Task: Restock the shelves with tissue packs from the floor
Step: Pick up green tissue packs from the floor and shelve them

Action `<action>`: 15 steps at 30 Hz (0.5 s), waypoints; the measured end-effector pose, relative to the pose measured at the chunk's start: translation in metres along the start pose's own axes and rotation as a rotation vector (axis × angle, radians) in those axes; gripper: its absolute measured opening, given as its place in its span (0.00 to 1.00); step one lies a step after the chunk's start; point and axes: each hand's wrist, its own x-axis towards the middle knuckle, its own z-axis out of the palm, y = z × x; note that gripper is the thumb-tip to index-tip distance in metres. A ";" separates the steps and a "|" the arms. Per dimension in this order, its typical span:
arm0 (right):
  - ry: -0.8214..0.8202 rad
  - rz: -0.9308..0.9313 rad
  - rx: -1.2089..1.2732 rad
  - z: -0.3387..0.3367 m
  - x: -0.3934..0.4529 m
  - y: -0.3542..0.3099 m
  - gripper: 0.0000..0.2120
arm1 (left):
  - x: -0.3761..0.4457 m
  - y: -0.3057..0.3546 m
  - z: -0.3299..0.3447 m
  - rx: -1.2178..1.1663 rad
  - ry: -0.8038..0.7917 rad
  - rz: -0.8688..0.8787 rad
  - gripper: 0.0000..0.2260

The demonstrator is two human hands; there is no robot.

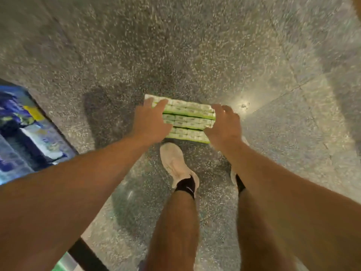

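Bare forearms fill the bottom of the view, reaching down past 2 legs toward the speckled floor (pixel 195 45). Just beyond a pale shoe (pixel 173 163) lies a group of green and white tissue packs (pixel 188 118), seemingly 3 long bundles lying side by side on the floor. At the left edge, blurred blue and white packages (pixel 29 132) sit on what may be a low shelf; how full it is cannot be judged.

By the look of it, this round of restocking is at its start: the packs are on the floor, not lifted, and carrying and placing them all remain.

Left hand (pixel 150 122) spreads its fingers over the left end of the packs, fingertips on the far bundle. Right hand (pixel 224 124) mirrors it at the right end, fingers loosely curled over the edge. Both hands bracket the group from opposite ends, open rather than clenched; whether they already squeeze it is unclear through the motion blur.
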 end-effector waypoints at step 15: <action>0.178 -0.142 -0.234 0.064 0.090 0.004 0.22 | 0.109 -0.041 0.071 0.177 0.163 0.132 0.26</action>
